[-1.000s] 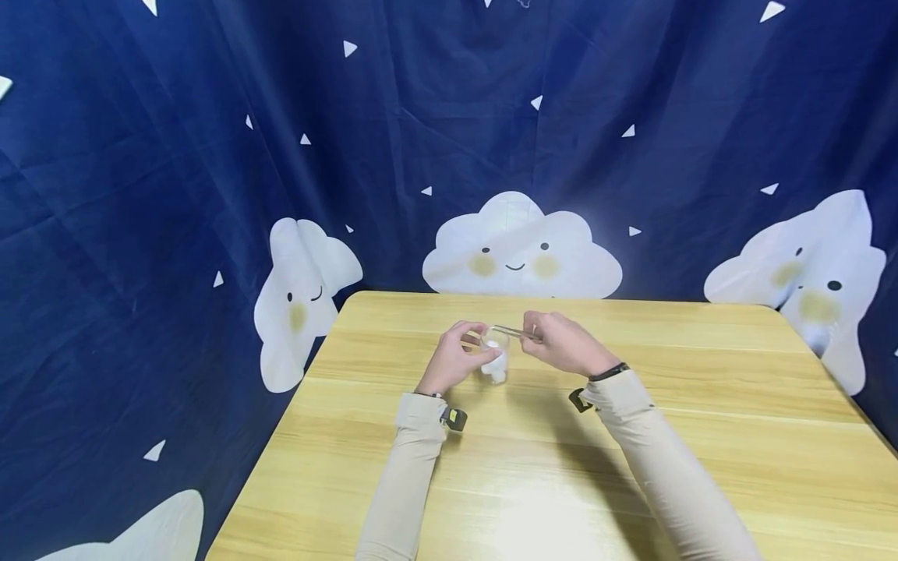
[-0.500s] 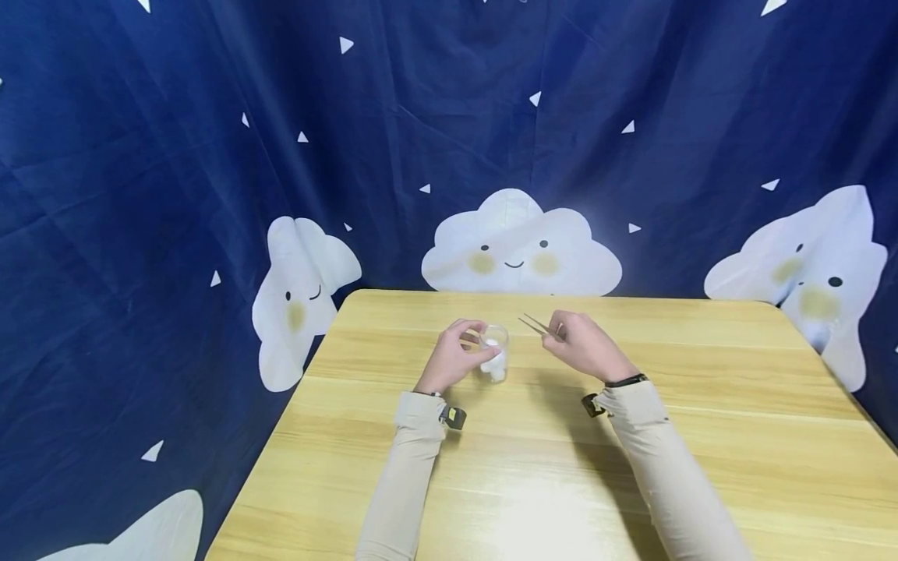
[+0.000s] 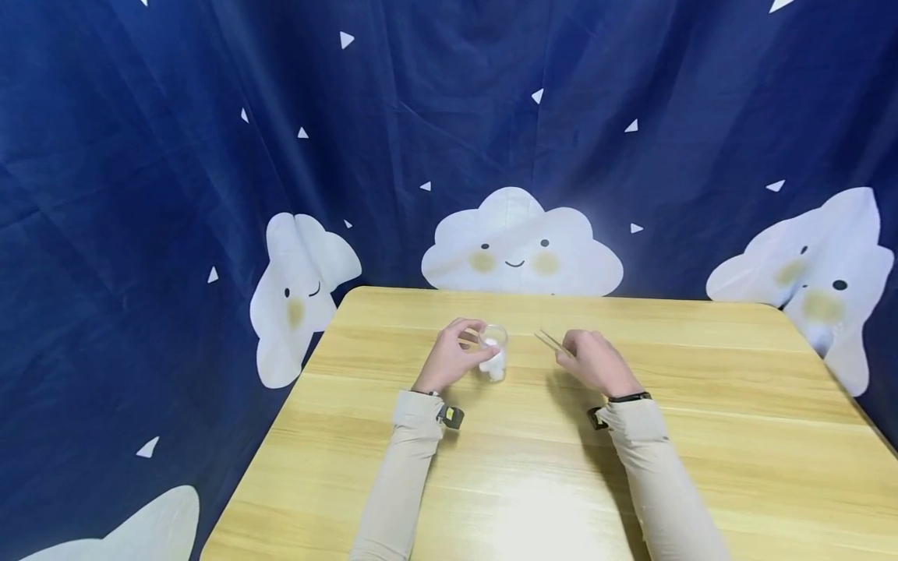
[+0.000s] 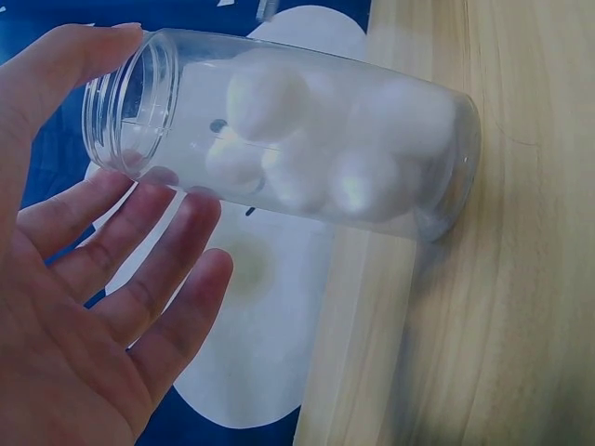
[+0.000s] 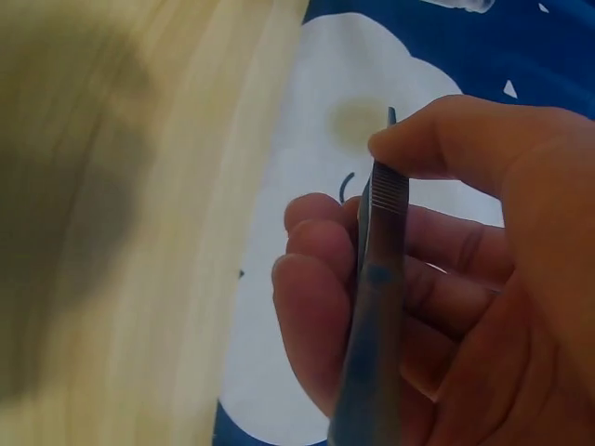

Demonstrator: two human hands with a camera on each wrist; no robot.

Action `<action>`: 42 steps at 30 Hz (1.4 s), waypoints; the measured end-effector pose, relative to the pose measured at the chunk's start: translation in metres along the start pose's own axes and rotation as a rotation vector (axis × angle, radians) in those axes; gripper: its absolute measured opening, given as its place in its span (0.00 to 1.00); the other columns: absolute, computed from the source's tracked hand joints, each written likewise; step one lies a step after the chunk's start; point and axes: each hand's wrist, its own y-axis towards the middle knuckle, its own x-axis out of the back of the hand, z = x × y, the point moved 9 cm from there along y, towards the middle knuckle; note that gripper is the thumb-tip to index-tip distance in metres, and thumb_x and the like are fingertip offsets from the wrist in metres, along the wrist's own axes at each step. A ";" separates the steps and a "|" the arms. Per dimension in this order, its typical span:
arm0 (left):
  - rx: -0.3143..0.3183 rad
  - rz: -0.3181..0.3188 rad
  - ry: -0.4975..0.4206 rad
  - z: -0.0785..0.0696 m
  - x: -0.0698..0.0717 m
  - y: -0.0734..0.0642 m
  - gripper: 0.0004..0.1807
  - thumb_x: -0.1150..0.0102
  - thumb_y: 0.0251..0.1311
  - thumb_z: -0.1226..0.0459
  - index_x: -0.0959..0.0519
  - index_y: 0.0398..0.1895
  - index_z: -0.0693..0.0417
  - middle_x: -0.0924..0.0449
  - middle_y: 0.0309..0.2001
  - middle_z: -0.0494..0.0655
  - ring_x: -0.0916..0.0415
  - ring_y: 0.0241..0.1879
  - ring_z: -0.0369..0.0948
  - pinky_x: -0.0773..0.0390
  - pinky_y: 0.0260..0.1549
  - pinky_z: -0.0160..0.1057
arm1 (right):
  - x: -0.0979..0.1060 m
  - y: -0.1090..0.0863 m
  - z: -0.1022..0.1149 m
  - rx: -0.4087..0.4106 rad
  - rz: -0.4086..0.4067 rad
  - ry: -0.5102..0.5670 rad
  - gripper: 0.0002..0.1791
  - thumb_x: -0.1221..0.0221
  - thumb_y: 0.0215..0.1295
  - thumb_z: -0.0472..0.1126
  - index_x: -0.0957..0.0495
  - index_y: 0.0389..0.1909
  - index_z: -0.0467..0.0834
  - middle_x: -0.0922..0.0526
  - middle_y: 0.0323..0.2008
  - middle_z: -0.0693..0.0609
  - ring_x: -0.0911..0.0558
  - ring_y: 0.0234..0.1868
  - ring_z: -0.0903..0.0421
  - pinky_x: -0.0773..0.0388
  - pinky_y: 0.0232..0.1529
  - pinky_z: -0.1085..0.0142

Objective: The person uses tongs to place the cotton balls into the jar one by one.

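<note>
A clear, lidless jar (image 4: 214,130) with a threaded mouth stands upright on the table. Several white cotton balls (image 4: 270,102) fill much of its lower part. My left hand (image 3: 452,358) holds the jar near its rim, thumb on one side and fingertips on the other. To the right of the jar, my right hand (image 3: 596,361) pinches metal tweezers (image 5: 376,297) between thumb and fingers, the thumb on the ridged grip. In the head view the tweezers' two tips point left toward the jar, spread apart, with nothing visible between them.
The light wooden table (image 3: 701,374) spreads around both hands. Behind it hangs a dark blue curtain (image 3: 463,140) with white clouds and triangles, close to the table's back edge. A small black device (image 3: 451,417) sits at the left wrist.
My right hand has drawn back to the right, away from the jar's mouth, taking the tweezers along. The tweezers' tips have spread apart. My left hand and the jar stay put.
</note>
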 end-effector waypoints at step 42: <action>0.031 0.005 0.002 -0.002 0.002 0.000 0.29 0.24 0.57 0.52 0.20 0.60 0.48 0.18 0.57 0.44 0.18 0.51 0.45 0.15 0.52 0.45 | -0.039 0.000 -0.020 -0.025 0.114 -0.071 0.13 0.36 0.66 0.39 0.21 0.20 0.45 0.24 0.21 0.53 0.29 0.22 0.57 0.34 0.24 0.66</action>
